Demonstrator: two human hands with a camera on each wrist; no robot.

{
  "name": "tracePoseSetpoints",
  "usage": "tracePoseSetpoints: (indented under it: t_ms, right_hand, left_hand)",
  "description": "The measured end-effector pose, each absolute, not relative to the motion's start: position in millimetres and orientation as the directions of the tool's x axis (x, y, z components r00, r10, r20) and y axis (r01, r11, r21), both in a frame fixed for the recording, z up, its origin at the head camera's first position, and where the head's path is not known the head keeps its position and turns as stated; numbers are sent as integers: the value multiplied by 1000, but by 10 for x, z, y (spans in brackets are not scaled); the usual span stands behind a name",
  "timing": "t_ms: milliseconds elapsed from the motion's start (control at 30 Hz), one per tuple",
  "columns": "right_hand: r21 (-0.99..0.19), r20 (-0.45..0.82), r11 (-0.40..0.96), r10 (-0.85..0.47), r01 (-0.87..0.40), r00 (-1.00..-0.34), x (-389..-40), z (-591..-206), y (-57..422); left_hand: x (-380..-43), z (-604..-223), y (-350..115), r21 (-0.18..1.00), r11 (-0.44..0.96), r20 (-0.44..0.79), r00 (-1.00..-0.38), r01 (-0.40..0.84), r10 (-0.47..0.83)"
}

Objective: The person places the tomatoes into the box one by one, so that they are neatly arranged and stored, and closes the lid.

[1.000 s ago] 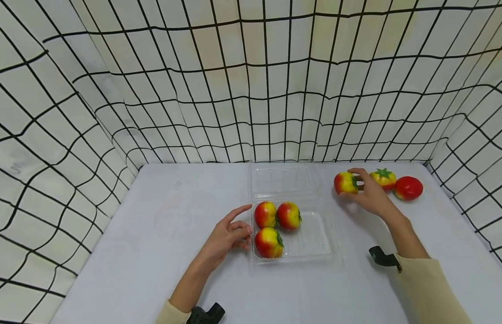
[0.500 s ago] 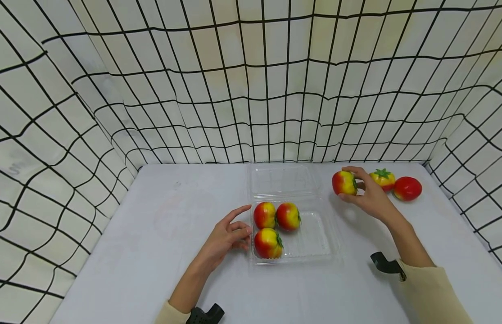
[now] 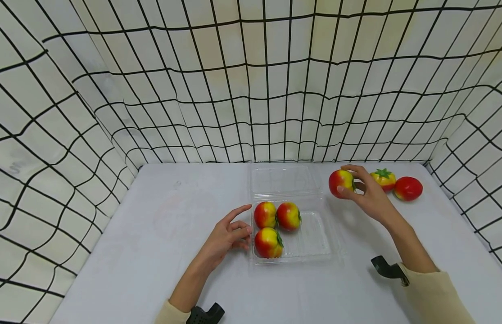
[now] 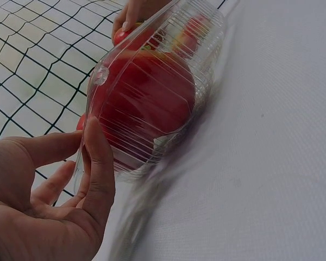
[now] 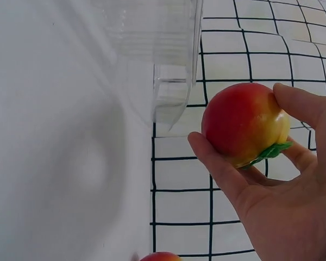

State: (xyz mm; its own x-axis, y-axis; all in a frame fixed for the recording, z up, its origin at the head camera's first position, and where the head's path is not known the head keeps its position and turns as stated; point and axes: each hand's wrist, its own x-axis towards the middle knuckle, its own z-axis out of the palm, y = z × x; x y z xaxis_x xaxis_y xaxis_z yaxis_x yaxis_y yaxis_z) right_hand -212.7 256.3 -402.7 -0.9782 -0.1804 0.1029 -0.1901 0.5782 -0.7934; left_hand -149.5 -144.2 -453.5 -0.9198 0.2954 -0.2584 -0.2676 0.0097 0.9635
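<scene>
My right hand [image 3: 370, 198] holds a red-and-yellow tomato [image 3: 340, 183] with a green calyx, above the table right of the clear plastic container [image 3: 311, 260]. In the right wrist view, thumb and fingers curve round that tomato [image 5: 242, 122]. My left hand [image 3: 224, 238] is at the container's left side. The left wrist view shows its thumb and a finger pinching the rim of the container [image 4: 174, 128]. Inside the container, three similar tomatoes [image 3: 289, 216] sit toward the left; its lid [image 3: 285, 180] lies folded back, away from me.
A yellow-and-red tomato [image 3: 384, 180] with its calyx up and a plain red one [image 3: 409, 188] stand at the back right, beyond my right hand. Black netting [image 3: 267, 96] over pale walls encloses the back and sides of the white table [image 3: 161, 225].
My right hand has lifted the tomato off the table and carried it slightly left. The left hand and the container have kept their places.
</scene>
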Motion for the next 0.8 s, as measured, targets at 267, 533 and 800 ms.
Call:
tracePoseSetpoints:
  t_ms: [267, 533, 800]
  right_hand:
    - [-804, 86, 565, -196, -184, -977, -2037, -3965, 2494]
    - [-808, 67, 565, -194, -167, -979, -1984, -3964, 2448]
    - [-812, 72, 558, -198, -173, -978, -1952, -3954, 2391]
  left_hand:
    - [-1496, -4530, -1448, 965, 8, -252, -917, -262, 309]
    - [-1494, -4546, -1443, 967, 20, -249, -919, -255, 305]
    - [-1493, -4535, -1442, 965, 16, -252, -919, -260, 302]
